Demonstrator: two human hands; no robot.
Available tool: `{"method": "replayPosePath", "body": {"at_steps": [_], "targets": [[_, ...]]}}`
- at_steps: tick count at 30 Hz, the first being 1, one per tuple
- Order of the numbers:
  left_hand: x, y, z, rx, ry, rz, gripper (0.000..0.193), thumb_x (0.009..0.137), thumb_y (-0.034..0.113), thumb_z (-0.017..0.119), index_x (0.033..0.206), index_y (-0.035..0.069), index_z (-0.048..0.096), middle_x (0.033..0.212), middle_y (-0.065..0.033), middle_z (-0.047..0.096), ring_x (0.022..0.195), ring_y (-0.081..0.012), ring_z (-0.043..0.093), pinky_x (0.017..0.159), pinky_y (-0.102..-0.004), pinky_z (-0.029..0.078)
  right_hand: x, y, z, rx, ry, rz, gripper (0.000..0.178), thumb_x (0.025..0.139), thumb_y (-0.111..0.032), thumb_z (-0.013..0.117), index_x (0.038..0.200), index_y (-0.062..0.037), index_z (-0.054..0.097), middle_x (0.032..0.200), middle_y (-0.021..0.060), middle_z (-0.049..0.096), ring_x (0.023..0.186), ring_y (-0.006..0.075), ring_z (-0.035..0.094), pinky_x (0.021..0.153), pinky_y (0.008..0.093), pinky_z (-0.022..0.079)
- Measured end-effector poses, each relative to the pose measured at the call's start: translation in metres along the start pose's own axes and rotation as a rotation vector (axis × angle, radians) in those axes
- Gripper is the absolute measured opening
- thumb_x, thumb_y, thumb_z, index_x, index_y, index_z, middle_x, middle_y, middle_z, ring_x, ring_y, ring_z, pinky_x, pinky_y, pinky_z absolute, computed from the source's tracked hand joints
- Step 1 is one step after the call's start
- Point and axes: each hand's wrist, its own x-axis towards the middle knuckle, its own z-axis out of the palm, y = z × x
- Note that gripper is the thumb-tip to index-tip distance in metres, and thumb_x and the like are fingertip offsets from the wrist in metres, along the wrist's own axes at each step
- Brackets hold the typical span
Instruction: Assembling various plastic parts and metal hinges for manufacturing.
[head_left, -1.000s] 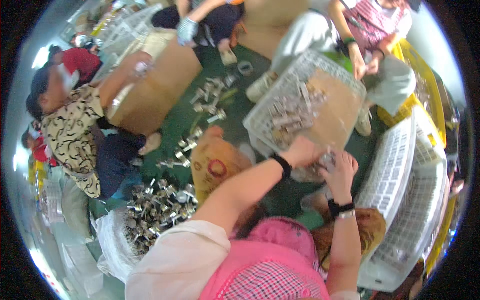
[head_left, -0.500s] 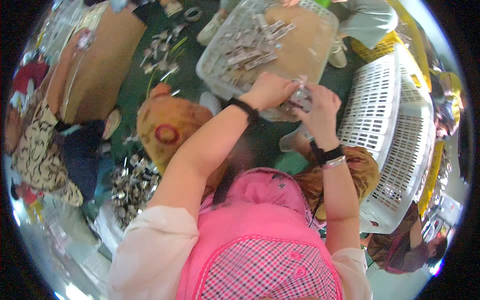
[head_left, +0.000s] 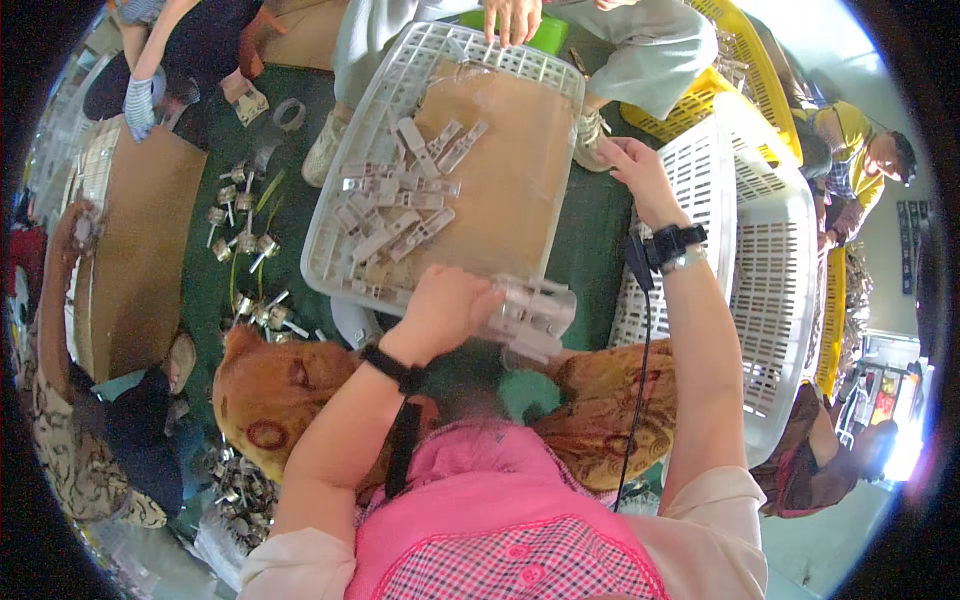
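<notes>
My left hand (head_left: 447, 308) is closed at the near edge of a white plastic basket (head_left: 318, 235). Its fingers grip clear plastic parts (head_left: 532, 315), blocky and see-through; their exact kind and number I cannot tell. My right hand (head_left: 645, 178) is raised to the right, between that basket and the stacked white baskets, with thumb and fingers stretched out and nothing visible in them. Several pale, clear, elongated plastic pieces (head_left: 405, 190) lie in the basket's left half, on a brown cardboard sheet (head_left: 510, 150).
Another person's hand (head_left: 512, 18) rests at the basket's far rim. Stacked white baskets (head_left: 690, 210) stand at right, yellow crates (head_left: 675, 100) behind. Shiny metal parts with stems (head_left: 245, 215) lie on the green floor at left, near a cardboard box (head_left: 150, 250). A black cord (head_left: 637, 400) hangs by my right wrist.
My hands, together over the basket's near edge before, are now apart: the left lower and nearer with clear plastic parts, the right out to the right. The view has shifted.
</notes>
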Motion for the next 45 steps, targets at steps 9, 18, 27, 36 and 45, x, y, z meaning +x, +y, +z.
{"method": "replayPosePath", "body": {"at_steps": [9,18,27,36,45], "targets": [[-0.005,0.001,-0.006,-0.099,-0.045,-0.068,0.027,0.089,0.032,0.048,0.081,0.009,0.058,0.082,-0.0095,0.058,0.086,-0.0294,0.054,0.082,-0.0414,0.037,0.154,0.076,0.018,-0.013,0.129,0.072,0.057,0.069,-0.04,0.078,0.098,0.0067,0.061,0.093,0.0087,0.063,0.082,0.0143,0.057,0.075,0.0289,0.046],[0.004,-0.005,-0.011,-0.122,-0.138,-0.082,0.03,0.088,0.038,0.047,0.085,0.01,0.058,0.081,-0.0078,0.055,0.085,-0.0279,0.053,0.081,-0.0411,0.036,0.228,0.083,0.026,-0.033,0.061,0.257,0.069,0.067,-0.04,0.08,0.113,0.0068,0.058,0.117,0.0115,0.057,0.113,0.0218,0.049,0.097,0.0318,0.034],[0.002,-0.004,-0.013,-0.132,-0.16,-0.063,0.03,0.086,0.038,0.05,0.088,0.01,0.058,0.082,-0.0076,0.055,0.087,-0.0273,0.053,0.082,-0.0402,0.037,0.218,0.058,0.03,-0.701,0.362,0.264,0.082,0.055,-0.047,0.084,0.106,0.0124,0.058,0.107,0.0145,0.061,0.101,0.0192,0.055,0.087,0.0323,0.043],[-0.03,0.034,-0.039,-0.143,-0.155,0.081,0.031,0.085,0.034,0.047,0.092,0.007,0.059,0.084,-0.0098,0.054,0.085,-0.0288,0.051,0.076,-0.0403,0.037,0.16,-0.017,-0.016,-0.145,-0.189,-0.13,0.032,0.086,-0.032,0.064,0.096,-0.0014,0.061,0.09,0.0051,0.064,0.076,0.0114,0.06,0.067,0.025,0.048],[-0.077,0.097,-0.066,0.067,-0.212,0.288,0.024,0.076,0.021,0.055,0.093,0.005,0.056,0.086,-0.0079,0.053,0.085,-0.0255,0.051,0.074,-0.0356,0.04,0.051,-0.135,-0.043,0.079,-0.115,-0.128,0.025,0.092,-0.031,0.055,0.098,-0.0079,0.062,0.085,0.0032,0.066,0.072,0.0129,0.062,0.065,0.0259,0.049]]}}
